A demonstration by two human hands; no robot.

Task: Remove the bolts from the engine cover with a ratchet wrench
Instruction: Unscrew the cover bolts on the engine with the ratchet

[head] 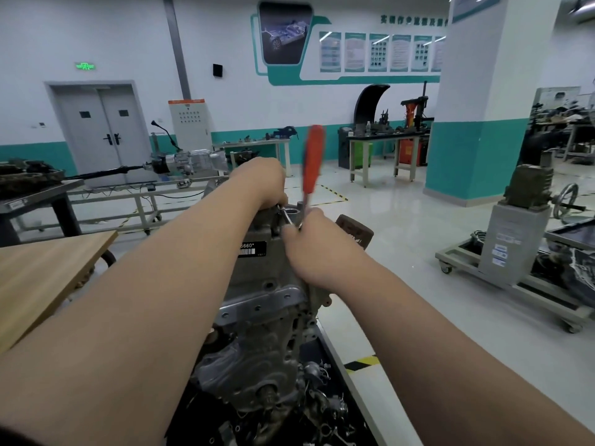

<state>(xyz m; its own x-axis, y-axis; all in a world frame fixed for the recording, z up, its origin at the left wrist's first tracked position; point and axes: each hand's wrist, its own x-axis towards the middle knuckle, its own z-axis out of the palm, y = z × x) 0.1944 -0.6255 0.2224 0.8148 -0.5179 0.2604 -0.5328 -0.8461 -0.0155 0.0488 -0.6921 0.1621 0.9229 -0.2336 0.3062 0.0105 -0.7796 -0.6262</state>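
At the top of the upright engine, the engine cover [261, 231] faces the camera, a grey casting with a black-and-white barcode label [252, 249] stuck on it. The ratchet wrench [313, 162] is at the cover's upper right corner: its orange handle stands nearly upright and is smeared by blur, and its short steel shaft slants up and left across the rim of the casting. The right hand [309, 249] grips the wrench low down, where the handle meets the shaft, with its fingers curled tightly round it. The left hand [264, 185] sits over the top edge of the cover at the far end of the shaft. Its fingers are bent downward and their tips are hidden behind the hand, so I cannot tell whether they pinch the shaft or only rest on the metal. Both bare forearms reach in from the bottom corners. Below the cover the engine widens into dark castings, and loose small metal parts [325, 410] lie around its base. A wooden tabletop [42, 275] lies to the left. A wheeled stand [512, 249] stands to the right, a white-and-teal pillar [476, 123] behind it, and grey double doors [101, 130] at the far left wall.
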